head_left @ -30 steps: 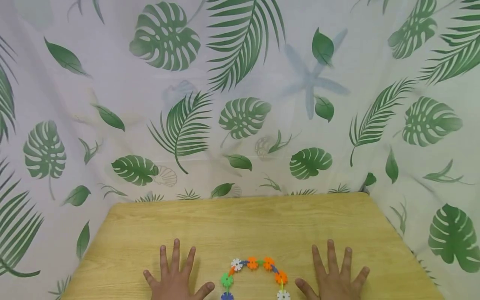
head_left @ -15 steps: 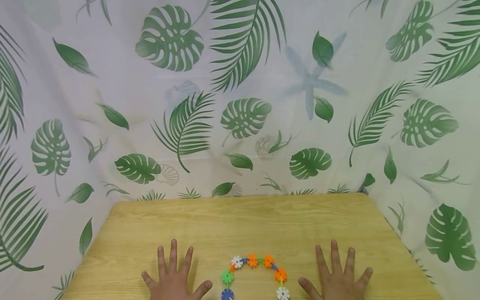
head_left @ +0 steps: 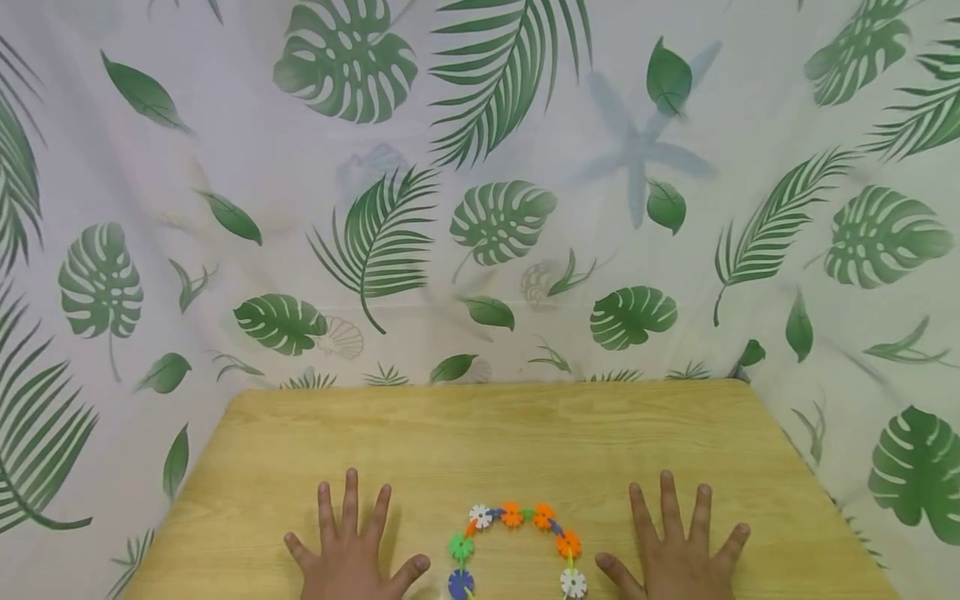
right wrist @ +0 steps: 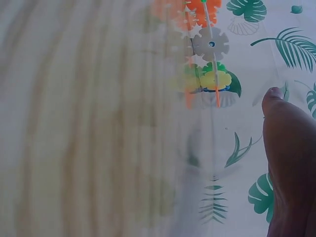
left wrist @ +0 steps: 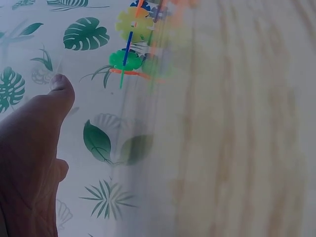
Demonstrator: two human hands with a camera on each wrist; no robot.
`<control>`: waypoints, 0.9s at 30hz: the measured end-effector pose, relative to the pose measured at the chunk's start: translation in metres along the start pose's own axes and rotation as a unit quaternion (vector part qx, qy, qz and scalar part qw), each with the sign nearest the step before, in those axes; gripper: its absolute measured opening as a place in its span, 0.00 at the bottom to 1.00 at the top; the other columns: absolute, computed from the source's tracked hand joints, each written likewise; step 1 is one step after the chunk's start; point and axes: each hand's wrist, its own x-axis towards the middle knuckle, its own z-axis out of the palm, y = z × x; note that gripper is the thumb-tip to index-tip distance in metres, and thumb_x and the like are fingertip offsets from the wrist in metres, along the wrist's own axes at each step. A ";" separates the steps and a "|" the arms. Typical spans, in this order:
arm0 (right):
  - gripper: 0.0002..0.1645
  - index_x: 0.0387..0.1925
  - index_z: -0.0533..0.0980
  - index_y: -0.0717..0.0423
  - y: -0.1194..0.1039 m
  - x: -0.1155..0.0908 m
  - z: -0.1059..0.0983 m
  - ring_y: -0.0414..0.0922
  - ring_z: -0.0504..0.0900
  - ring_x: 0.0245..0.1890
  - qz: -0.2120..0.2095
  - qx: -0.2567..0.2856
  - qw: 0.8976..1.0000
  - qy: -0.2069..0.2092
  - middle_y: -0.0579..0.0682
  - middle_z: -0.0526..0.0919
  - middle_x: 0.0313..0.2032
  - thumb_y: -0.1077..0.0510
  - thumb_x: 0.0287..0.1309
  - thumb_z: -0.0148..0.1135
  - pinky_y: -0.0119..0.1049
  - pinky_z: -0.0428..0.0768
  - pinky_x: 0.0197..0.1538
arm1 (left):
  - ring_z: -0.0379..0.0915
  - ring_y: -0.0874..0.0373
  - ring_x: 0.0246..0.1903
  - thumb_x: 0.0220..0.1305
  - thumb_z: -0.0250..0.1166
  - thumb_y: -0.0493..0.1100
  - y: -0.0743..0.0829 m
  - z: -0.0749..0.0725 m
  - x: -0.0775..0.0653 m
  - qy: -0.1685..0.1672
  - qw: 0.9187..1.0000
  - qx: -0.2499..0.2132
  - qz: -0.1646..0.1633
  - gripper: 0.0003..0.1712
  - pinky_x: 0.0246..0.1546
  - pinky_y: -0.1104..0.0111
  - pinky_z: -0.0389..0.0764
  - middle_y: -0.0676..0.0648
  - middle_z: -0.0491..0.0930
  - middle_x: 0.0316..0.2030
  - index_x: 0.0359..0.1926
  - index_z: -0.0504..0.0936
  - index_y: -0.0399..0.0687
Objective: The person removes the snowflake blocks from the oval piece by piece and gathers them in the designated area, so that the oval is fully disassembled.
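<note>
In the head view, a curved chain of interlocking snowflake discs lies on the wooden table, bending in an arch. Its discs are white, orange, green and blue, and its near part runs out below the frame. To the left of it my left hand rests palm down with fingers spread. My right hand lies likewise to the right of the chain. Neither hand touches the discs. The left wrist view shows the left thumb apart from some discs; the right wrist view shows the right thumb apart from others.
The wooden table reaches back to a white cloth printed with green leaves, which also hangs along both sides. Table surface fills the blurred inner half of each wrist view.
The head view has shifted slightly, so the backdrop and table sit a little differently in the frame. Both hands and the disc chain keep nearly the same places.
</note>
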 end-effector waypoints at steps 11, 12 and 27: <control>0.54 0.78 0.60 0.51 -0.008 -0.002 -0.010 0.74 0.41 0.77 -0.092 0.089 0.992 0.016 0.63 0.50 0.80 0.25 0.64 0.59 0.88 0.34 0.59 | 0.33 0.24 0.77 0.63 0.63 0.75 0.004 -0.002 -0.003 -0.032 0.986 -0.130 0.104 0.51 0.55 0.15 0.37 0.36 0.46 0.81 0.78 0.65 0.54; 0.52 0.77 0.62 0.52 -0.010 -0.001 -0.010 0.72 0.47 0.76 -0.128 0.112 0.985 0.028 0.63 0.56 0.78 0.28 0.63 0.64 0.88 0.41 0.59 | 0.36 0.25 0.77 0.64 0.66 0.71 0.005 -0.002 -0.002 -0.027 0.979 -0.153 0.128 0.49 0.56 0.15 0.39 0.36 0.50 0.80 0.77 0.67 0.52; 0.13 0.39 0.84 0.27 -0.056 -0.016 0.021 0.49 0.76 0.57 -0.395 0.171 0.897 0.104 0.27 0.80 0.44 0.29 0.60 0.67 0.70 0.70 0.50 | 0.67 0.49 0.59 0.68 0.68 0.61 0.043 0.016 -0.014 -0.005 0.917 -0.251 0.311 0.22 0.48 0.34 0.67 0.56 0.79 0.57 0.56 0.85 0.57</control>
